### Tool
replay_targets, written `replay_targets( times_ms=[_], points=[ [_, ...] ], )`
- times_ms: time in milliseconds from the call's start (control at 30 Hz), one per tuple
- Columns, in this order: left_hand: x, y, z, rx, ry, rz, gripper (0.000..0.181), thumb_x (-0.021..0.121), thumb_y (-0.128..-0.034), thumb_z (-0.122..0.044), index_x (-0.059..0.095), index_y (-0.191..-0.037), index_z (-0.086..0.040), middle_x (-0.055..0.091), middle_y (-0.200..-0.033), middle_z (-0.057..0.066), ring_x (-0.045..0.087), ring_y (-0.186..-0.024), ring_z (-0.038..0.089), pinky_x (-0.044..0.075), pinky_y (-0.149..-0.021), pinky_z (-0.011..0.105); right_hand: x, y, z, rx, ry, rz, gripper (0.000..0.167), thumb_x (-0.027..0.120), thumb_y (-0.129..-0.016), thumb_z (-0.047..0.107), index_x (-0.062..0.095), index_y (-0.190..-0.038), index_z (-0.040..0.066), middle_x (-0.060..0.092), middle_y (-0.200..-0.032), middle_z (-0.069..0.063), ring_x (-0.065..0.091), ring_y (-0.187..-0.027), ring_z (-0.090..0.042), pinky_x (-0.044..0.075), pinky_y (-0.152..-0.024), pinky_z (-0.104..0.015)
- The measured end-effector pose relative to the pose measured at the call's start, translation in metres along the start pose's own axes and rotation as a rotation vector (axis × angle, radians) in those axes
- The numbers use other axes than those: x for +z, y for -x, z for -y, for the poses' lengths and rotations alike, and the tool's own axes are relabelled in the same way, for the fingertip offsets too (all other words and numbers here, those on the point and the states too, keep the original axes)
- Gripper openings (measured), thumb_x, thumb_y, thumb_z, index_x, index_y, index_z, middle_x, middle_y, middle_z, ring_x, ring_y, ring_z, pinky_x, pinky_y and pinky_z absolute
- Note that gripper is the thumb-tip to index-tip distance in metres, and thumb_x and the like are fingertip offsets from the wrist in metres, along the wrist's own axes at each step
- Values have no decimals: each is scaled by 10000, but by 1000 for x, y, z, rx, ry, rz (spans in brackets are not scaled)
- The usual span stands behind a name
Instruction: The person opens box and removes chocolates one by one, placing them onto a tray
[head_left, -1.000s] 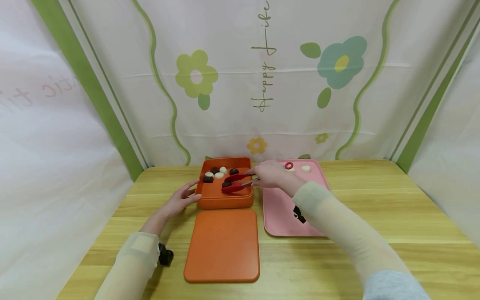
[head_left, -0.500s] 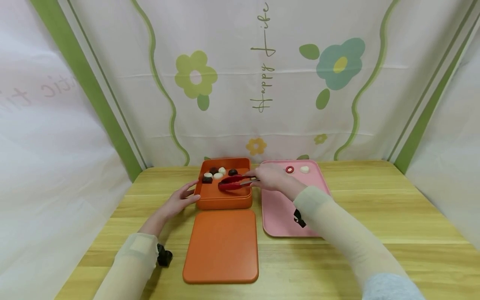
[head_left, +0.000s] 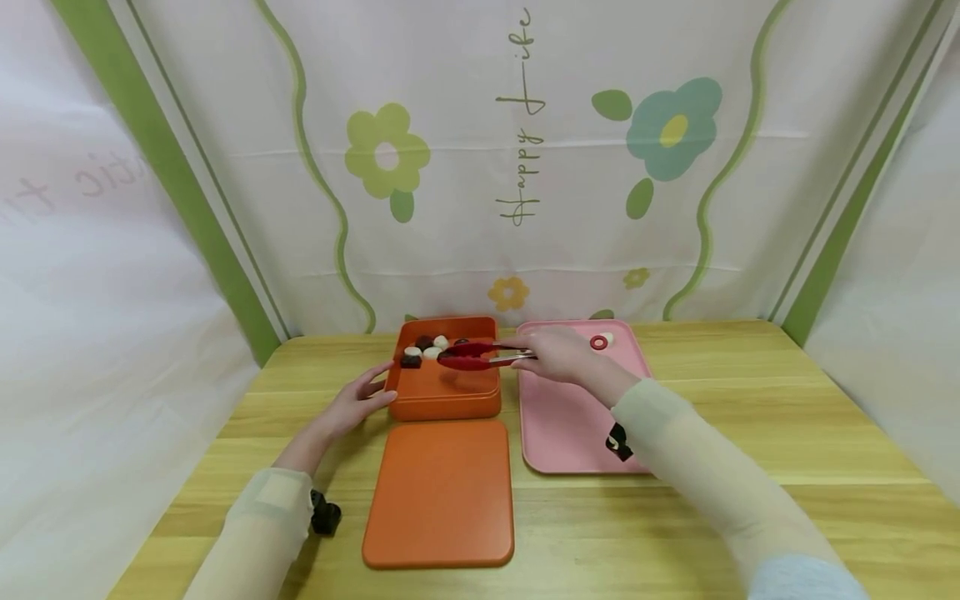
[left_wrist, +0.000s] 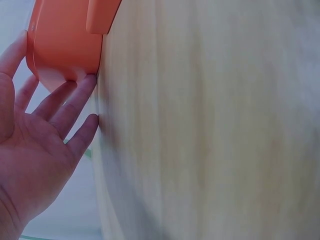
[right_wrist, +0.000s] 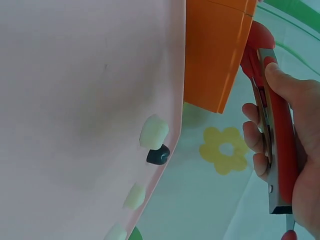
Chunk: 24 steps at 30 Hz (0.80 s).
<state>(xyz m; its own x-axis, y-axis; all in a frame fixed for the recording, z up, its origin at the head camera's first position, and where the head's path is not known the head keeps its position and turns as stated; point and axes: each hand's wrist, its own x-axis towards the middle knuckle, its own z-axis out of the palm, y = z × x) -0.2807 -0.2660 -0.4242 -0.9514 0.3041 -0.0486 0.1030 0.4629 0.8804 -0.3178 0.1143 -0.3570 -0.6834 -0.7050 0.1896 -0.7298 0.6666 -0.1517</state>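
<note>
Red tongs (head_left: 468,363), gripped in the right hand (head_left: 561,354), extend over an orange box (head_left: 446,407); the left hand (head_left: 354,406), spread, touches it.

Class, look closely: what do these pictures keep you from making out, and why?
Head view: whether the red-tipped metal tongs pinch anything; too small to tell.
Head view: part of the pink rectangular tray, behind the right hand.
Left wrist view: inside the orange square box, behind its wall.
Right wrist view: the lowest small white piece, cut off by the bottom edge.
</note>
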Motion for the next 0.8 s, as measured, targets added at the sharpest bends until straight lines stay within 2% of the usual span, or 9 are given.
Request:
replay_targets(
  times_ms=[167,300,367,467,533,667,800],
  points=[
    [0,-1,-1,-12,-5,0,694,610,-976,-297,259,-1552,-133,255,-1536,261,263,-1395,427,242,-1090,586,-4,12,-5,-37,-21,-85,351,682,-928,298,666,-1258,179,665,-1091,18,603,-870,-150,500,-785,-356],
    [0,-1,-2,-14,-3,0,693,612,-975,-300,265,-1551,-133,256,-1534,265,264,-1394,428,238,-1092,585,-8,23,-9,-50,-1,-135,296,696,-916,304,674,-1182,176,675,-1049,30,602,-802,-133,499,-720,-336],
    [0,0,-2,-15,-2,1,690,608,-977,-301,263,-1551,-136,257,-1533,267,264,-1394,426,237,-1093,584,-10,29,-9,-54,4,-148,337,698,-913,312,666,-1216,167,682,-1092,6,610,-800,-135,500,-697,-334],
    [0,1,-3,-16,-4,1,684,601,-983,-293,257,-1553,-138,255,-1533,269,262,-1395,427,235,-1092,587,-15,39,-10,-55,18,-158,459,702,-905,329,622,-1326,166,653,-1235,-28,650,-932,-170,518,-738,-351],
    [0,1,-3,-18,-9,0,675,593,-988,-282,255,-1554,-139,259,-1531,270,264,-1394,427,236,-1091,588,-18,45,-10,-60,32,-171,513,705,-900,336,585,-1376,187,608,-1316,-32,651,-983,-180,516,-721,-342],
    [0,1,-4,-19,-13,-1,660,584,-995,-262,255,-1554,-139,263,-1528,273,266,-1394,426,232,-1092,591,-23,58,-11,-59,79,-217,523,718,-885,356,589,-1374,222,625,-1292,-8,651,-827,-140,468,-589,-296],
    [0,1,-3,-17,-2,6,670,590,-990,-280,257,-1553,-136,258,-1531,271,257,-1397,426,225,-1096,589,-26,69,-14,-20,78,-233,506,739,-870,340,618,-1345,214,673,-1206,-10,626,-759,-124,472,-604,-298]
  ],
)
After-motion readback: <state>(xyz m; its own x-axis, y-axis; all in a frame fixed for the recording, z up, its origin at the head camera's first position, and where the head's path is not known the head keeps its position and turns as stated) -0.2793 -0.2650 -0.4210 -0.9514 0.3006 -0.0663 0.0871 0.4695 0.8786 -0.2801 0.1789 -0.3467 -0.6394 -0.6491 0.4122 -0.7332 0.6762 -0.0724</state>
